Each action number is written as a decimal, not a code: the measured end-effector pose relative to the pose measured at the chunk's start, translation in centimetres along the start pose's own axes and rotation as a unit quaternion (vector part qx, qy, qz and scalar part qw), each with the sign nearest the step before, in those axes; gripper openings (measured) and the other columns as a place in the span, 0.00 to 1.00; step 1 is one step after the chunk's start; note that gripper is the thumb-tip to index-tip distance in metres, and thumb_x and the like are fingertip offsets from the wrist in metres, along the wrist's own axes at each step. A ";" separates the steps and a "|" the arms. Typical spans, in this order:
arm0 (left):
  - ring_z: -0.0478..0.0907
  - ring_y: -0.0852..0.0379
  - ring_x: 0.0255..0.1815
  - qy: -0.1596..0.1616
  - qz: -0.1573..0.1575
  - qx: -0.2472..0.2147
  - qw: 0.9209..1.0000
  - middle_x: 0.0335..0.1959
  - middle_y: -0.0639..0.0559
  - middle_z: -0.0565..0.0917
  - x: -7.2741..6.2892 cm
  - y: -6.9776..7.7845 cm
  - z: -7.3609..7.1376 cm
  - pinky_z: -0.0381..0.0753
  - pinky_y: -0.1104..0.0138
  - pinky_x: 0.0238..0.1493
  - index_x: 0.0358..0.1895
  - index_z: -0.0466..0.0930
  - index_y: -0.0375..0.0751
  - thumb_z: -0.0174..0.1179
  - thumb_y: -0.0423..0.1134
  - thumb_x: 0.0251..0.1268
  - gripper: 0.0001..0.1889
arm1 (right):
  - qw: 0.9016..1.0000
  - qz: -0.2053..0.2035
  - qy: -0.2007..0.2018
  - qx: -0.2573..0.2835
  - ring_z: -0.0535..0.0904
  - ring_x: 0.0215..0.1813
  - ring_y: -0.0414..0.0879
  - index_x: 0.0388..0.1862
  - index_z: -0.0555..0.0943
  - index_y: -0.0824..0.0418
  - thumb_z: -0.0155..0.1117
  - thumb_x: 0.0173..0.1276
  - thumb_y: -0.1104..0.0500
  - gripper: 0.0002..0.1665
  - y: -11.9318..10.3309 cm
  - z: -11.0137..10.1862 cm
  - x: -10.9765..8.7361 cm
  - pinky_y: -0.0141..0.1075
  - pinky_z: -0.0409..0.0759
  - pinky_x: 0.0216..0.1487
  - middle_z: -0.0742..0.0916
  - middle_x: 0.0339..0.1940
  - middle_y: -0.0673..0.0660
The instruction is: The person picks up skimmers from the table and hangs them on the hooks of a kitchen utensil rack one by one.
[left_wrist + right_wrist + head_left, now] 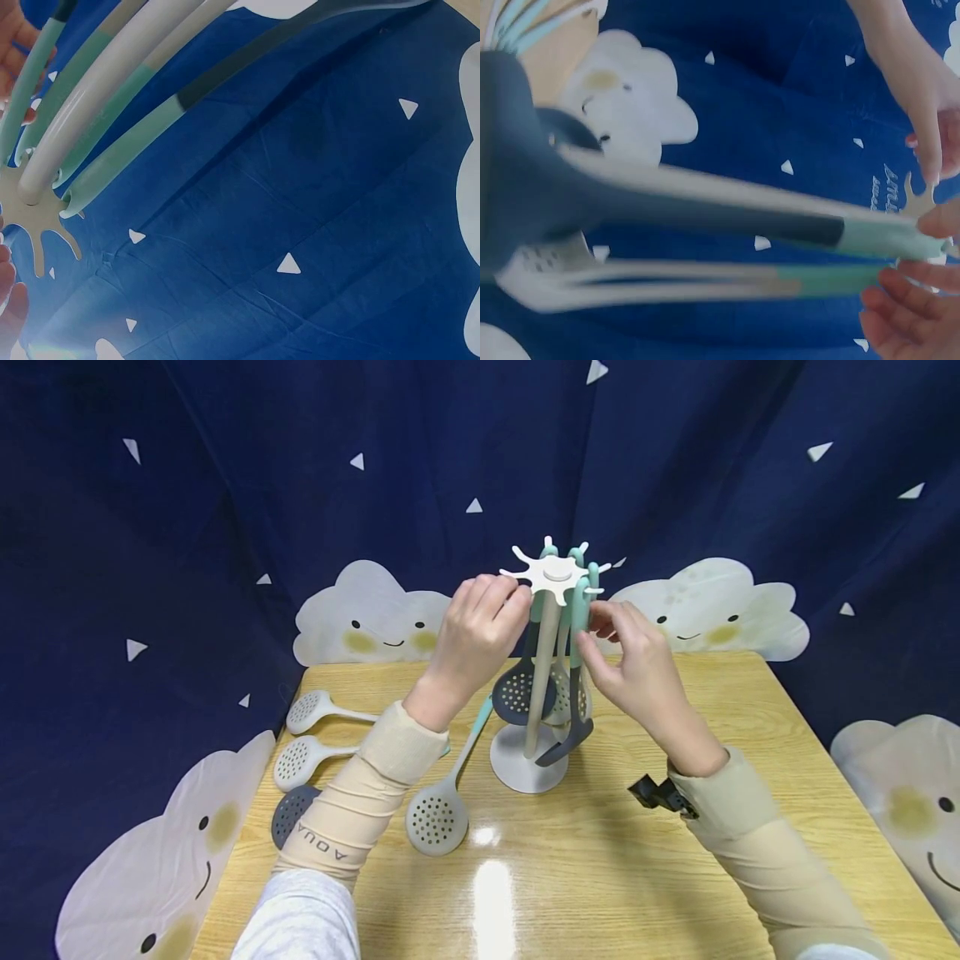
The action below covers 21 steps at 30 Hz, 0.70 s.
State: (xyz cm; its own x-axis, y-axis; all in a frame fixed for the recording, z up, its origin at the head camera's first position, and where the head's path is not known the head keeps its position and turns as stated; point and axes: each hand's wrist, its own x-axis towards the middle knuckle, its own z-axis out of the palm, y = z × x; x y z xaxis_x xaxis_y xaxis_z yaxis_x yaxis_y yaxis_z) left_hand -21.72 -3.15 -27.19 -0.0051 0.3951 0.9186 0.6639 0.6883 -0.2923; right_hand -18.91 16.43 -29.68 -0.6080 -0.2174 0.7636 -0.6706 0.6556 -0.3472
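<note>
A white utensil rack [557, 573] with a hooked top stands on a round base. My left hand [480, 622] pinches one of the hook arms at its left side. Several turquoise-handled utensils hang on the far and right sides, among them a dark skimmer [517, 693] and a dark-headed utensil with a curved blade [577, 739]. At that utensil's handle [889, 238], my right hand [633, 656] has its thumb and fingers loosely spread, the fingertips right at the turquoise part. In the left wrist view the right hand [16, 56] shows behind the handles.
Left of the rack, a pale skimmer [437, 820] lies on the wooden table [637, 877]. Farther left are two more pale skimmers [307, 710] and a dark skimmer [291, 814], partly under my left forearm. A blue curtain [450, 410] with cloud shapes surrounds the table.
</note>
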 end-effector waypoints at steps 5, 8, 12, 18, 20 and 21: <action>0.72 0.49 0.30 0.001 0.000 -0.005 1.000 0.29 0.45 0.76 0.0 0.0 0.0 0.72 0.64 0.32 0.31 0.75 0.33 0.49 0.29 0.64 0.06 | 0.994 -0.054 0.060 -0.069 0.75 0.36 0.56 0.42 0.76 0.69 0.56 0.60 0.63 0.13 0.6 -0.9 0.9 0.45 0.73 0.39 0.80 0.33 0.64; 0.72 0.49 0.29 0.003 0.000 -0.006 1.000 0.29 0.45 0.76 0.0 0.0 0.1 0.72 0.64 0.32 0.31 0.75 0.33 0.48 0.29 0.65 0.06 | 0.986 -0.085 0.098 -0.106 0.73 0.38 0.60 0.43 0.76 0.69 0.56 0.61 0.64 0.13 0.9 -1.3 1.7 0.48 0.71 0.40 0.80 0.36 0.65; 0.72 0.49 0.29 0.004 0.001 -0.006 1.000 0.29 0.45 0.76 0.0 -0.1 0.1 0.72 0.64 0.32 0.31 0.75 0.33 0.49 0.29 0.64 0.06 | 0.977 -0.108 0.112 -0.144 0.71 0.38 0.61 0.44 0.77 0.66 0.59 0.61 0.66 0.12 1.4 -1.7 2.8 0.49 0.67 0.36 0.78 0.39 0.65; 0.72 0.49 0.29 0.004 0.002 -0.004 1.000 0.29 0.45 0.76 0.0 -0.1 0.1 0.72 0.64 0.32 0.31 0.75 0.33 0.49 0.29 0.64 0.06 | 0.966 -0.148 0.115 -0.180 0.71 0.35 0.60 0.42 0.78 0.64 0.59 0.62 0.67 0.09 2.3 -1.6 3.7 0.48 0.67 0.31 0.78 0.38 0.64; 0.72 0.49 0.29 0.003 0.001 -0.002 1.000 0.29 0.46 0.76 0.0 0.0 0.1 0.72 0.64 0.32 0.31 0.75 0.33 0.49 0.29 0.64 0.06 | 0.962 -0.163 0.122 -0.180 0.72 0.35 0.60 0.41 0.78 0.63 0.58 0.62 0.67 0.08 2.5 -1.4 4.0 0.49 0.68 0.30 0.79 0.37 0.64; 0.72 0.49 0.29 0.002 0.001 -0.002 1.000 0.29 0.46 0.76 0.0 0.0 0.1 0.72 0.64 0.32 0.31 0.75 0.34 0.49 0.29 0.64 0.06 | 0.961 -0.168 0.125 -0.180 0.72 0.35 0.60 0.40 0.78 0.63 0.58 0.62 0.67 0.07 2.6 -1.3 4.1 0.49 0.68 0.30 0.79 0.37 0.64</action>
State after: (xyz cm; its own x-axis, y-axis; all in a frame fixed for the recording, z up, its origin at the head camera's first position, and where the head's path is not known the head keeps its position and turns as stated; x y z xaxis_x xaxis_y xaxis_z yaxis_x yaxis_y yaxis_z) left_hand -21.82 -3.13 -27.21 0.0004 0.3940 0.9191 0.6673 0.6844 -0.2937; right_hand -22.58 18.23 -26.75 -0.2302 -0.3095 0.9226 -0.5940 0.7957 0.1187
